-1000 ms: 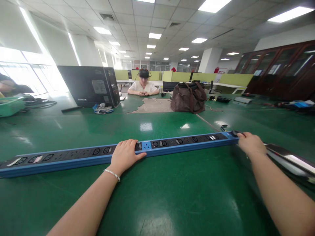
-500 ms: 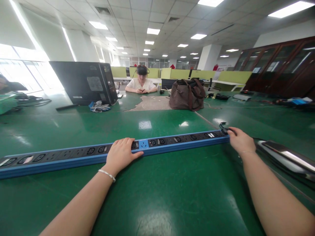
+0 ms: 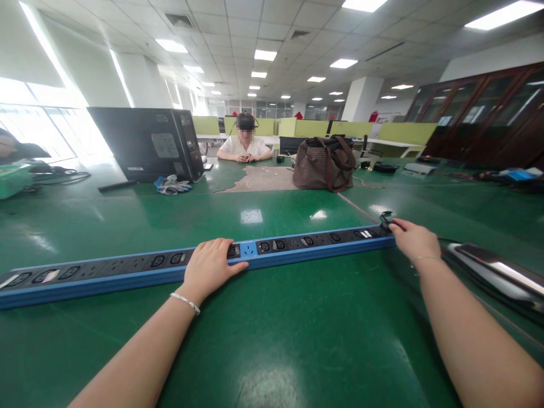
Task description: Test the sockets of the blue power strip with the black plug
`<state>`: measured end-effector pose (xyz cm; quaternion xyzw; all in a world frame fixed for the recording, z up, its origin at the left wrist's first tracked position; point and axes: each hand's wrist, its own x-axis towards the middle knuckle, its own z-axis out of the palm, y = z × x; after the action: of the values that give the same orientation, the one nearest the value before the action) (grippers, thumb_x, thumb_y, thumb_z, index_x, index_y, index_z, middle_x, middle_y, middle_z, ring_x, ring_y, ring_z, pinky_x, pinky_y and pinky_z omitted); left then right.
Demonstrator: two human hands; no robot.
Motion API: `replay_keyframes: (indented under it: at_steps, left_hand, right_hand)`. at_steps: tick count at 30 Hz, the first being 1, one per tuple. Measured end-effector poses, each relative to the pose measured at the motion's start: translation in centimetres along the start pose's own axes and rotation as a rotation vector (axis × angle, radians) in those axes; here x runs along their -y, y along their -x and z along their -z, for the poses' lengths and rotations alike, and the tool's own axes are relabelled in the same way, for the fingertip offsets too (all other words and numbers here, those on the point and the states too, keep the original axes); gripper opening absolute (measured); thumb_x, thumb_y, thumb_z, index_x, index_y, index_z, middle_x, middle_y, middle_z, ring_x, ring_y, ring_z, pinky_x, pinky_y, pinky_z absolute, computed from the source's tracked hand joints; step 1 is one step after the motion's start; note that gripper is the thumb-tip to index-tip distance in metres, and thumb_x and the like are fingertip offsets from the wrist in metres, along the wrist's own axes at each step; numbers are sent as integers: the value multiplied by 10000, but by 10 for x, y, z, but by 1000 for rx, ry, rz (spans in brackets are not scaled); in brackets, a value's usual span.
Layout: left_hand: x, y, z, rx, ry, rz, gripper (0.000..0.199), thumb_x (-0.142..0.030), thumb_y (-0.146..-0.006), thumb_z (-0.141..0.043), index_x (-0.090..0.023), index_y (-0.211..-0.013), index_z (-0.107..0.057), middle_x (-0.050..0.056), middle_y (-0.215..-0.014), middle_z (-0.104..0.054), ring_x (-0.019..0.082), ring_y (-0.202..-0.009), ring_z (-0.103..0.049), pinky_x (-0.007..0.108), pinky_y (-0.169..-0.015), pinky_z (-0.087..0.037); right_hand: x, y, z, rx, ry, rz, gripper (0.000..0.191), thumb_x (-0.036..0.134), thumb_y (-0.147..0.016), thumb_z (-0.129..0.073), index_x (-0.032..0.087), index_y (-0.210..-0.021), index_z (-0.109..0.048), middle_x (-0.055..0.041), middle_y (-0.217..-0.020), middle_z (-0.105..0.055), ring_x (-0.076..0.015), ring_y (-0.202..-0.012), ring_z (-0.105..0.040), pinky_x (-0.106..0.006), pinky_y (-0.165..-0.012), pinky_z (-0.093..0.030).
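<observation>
Left hand [image 3: 210, 263] clasps middle of blue-and-black power strip [image 3: 293, 257] on green bench [image 3: 297, 328]; my right hand [image 3: 414, 239] pinches small black part [image 3: 386, 217] at strip's right end. Steady left pressure should prevent sliding, I think.

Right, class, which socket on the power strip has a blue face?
The square socket beside the left hand, beyond its thumb tip; other visible sockets on the strip are black.

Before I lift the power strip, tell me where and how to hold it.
From above, grip the power strip across its width beside the blue socket, thumb on the near side, fingers over the far edge. It lies flat, long and narrow, so a hold near mid-length should balance best. The left hand is there.
</observation>
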<state>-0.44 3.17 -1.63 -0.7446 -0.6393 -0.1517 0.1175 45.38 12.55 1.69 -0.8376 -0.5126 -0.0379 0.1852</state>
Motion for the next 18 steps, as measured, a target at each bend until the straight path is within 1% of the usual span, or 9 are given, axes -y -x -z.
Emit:
replay_keyframes:
  at_steps: [4,8,12,18]
  left_hand:
    - [-1,0,1,12,-19,6,598,-627,-731,-459,-187,-1131,-529,100,-1074,-610,266,-1016,-539,394,-913,-357]
    - [-1,0,1,19,-28,7,590,-627,-733,-457,-196,-1130,-527,93,-1073,-611,267,-1021,-541,386,-912,-357]
    - [0,0,1,9,-34,2,596,-629,-736,-453,-185,-1127,-527,92,-1073,-613,267,-1018,-543,385,-907,-359]
    - [0,1,0,-6,-30,-6,606,-631,-739,-448,-169,-1123,-529,92,-1064,-617,268,-1006,-544,393,-903,-362]
  right_hand:
    - [-1,-2,-2,11,10,-11,507,483,-824,-328,266,-1223,-554,-101,-1167,-591,-279,-1001,-556,-367,-834,-433]
    - [0,-2,-6,32,23,-43,501,487,-820,-332,293,-1230,-545,-104,-1179,-581,-303,-996,-555,-388,-788,-447]
    - [1,2,-9,17,49,-25,507,478,-837,-298,292,-1251,-523,-124,-1152,-590,-303,-995,-556,-395,-789,-441]
    - [4,7,-10,35,84,-20,524,469,-853,-239,298,-1283,-485,-145,-1164,-577,-310,-987,-561,-426,-785,-440]
